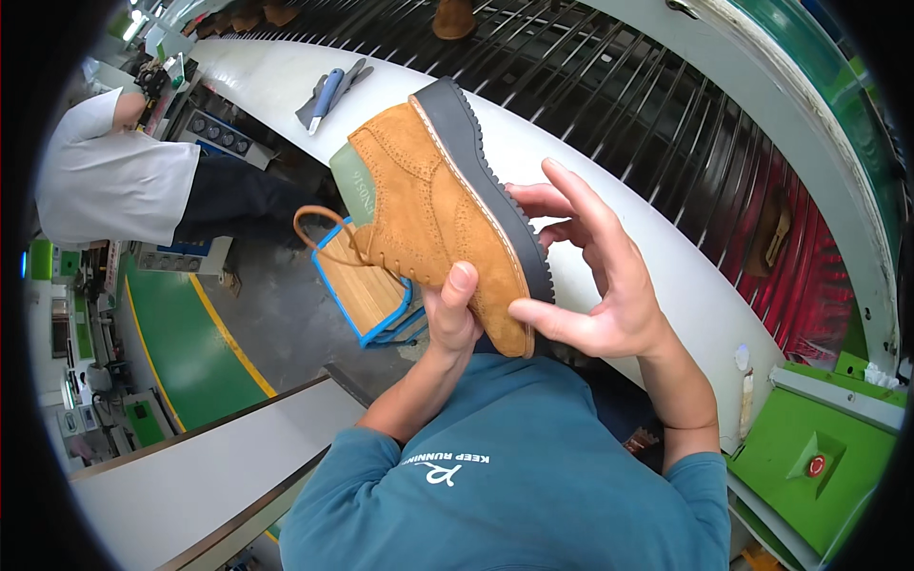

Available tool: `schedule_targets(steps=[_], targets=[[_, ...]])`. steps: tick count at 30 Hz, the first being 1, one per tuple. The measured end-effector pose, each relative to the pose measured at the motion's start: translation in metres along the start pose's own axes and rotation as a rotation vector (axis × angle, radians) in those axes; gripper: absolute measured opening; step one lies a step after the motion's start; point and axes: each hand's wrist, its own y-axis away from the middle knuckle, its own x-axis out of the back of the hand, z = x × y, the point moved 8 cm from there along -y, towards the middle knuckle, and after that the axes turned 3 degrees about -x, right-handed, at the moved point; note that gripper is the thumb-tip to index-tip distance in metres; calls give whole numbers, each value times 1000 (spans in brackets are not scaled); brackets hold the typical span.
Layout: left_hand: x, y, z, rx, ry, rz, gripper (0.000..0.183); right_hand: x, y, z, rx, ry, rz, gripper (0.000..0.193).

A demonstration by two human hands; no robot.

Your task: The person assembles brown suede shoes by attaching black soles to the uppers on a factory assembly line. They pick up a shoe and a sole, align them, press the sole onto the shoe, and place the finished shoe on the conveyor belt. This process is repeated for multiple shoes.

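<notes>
A tan suede lace-up shoe with a thick dark ridged sole is held tilted in front of me, toe down toward my chest. A green shoe last fills its opening, and a loop of brown lace hangs off to the left. My left hand is closed on the shoe from below, its thumb against the upper near the toe. My right hand is beside the sole with fingers spread and curved; its thumb touches the toe edge, and some fingertips lie close to the sole.
A blue-handled tool lies on a dark glove on the white ledge. Beyond runs a rack of metal rollers carrying shoes. A blue-framed stool stands left. A person works farther left. A red button sits on green machinery.
</notes>
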Motion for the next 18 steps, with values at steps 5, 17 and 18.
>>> schedule_targets(steps=[5, 17, 18], targets=[[8, 2, -4, -1, 19, 15, 94, 7, -2, 10, -15, -77, 4, 82], [3, 4, -3, -19, -6, 20, 83, 14, 3, 21, -56, -97, 0, 65], [4, 4, -3, -26, 14, 56, 80, 14, 3, 21, -55, -92, 0, 65]])
